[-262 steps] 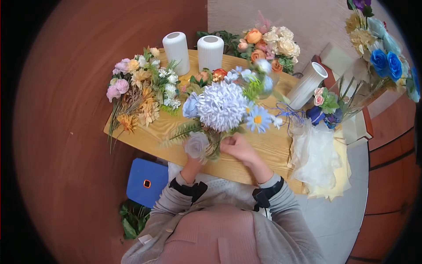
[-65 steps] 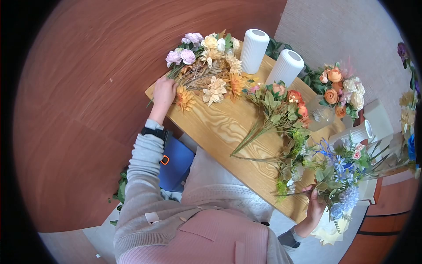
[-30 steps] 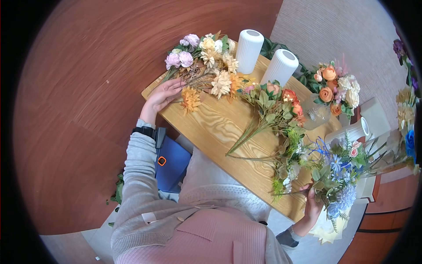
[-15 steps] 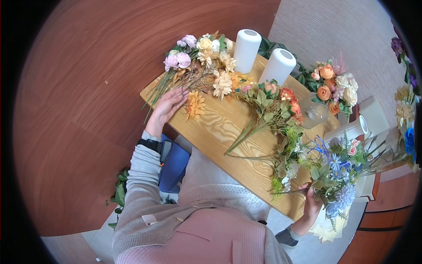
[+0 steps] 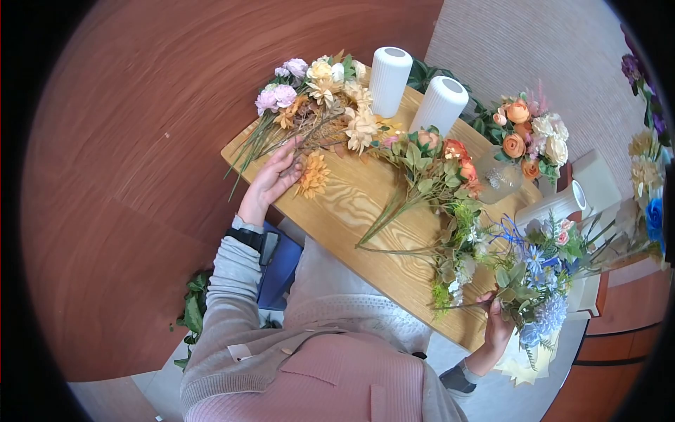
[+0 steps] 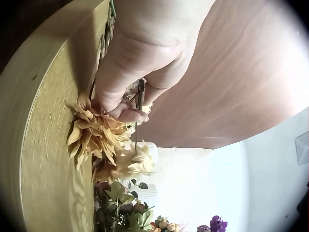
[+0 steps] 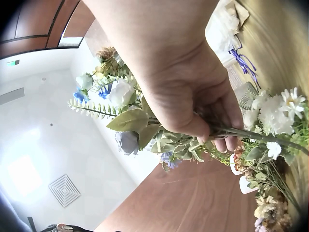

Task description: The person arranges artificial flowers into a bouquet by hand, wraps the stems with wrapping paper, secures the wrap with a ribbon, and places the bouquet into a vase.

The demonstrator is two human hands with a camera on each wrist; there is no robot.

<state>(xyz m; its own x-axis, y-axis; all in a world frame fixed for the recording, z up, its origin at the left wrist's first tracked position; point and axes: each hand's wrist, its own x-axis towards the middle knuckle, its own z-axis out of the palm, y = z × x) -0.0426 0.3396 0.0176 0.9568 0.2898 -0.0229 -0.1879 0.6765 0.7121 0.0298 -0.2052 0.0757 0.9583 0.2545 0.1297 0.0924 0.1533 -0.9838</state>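
My left hand [image 5: 275,177] pinches a thin brown flower stem [image 6: 140,94] between thumb and fingers at the table's left end. Just under these fingers lies an orange flower [image 5: 313,174] with pointed petals. Above it spreads a pile with cream flowers [image 5: 361,128], dry brown sprigs and pale purple carnations [image 5: 275,99], its green stems overhanging the table edge. At the right end my right hand [image 5: 498,328] grips the stems of a blue bouquet [image 5: 548,313]. In the right wrist view, the bunched green stems [image 7: 260,137] run out past its curled fingers.
On the wooden table [image 5: 337,211] lie red-orange flowers [image 5: 457,151] and a sprig with white blossoms [image 5: 460,271]. Two white ribbed vases [image 5: 391,81] stand at the back; another white vase [image 5: 555,204] leans at right. A frosted vase [image 5: 500,179] stands near the orange roses [image 5: 517,144].
Since 8.7 seconds ago the blue bouquet has gone from both hands at centre to my right hand at right. My left hand has moved from the stem ends towards the orange flower, with a stem pinched.
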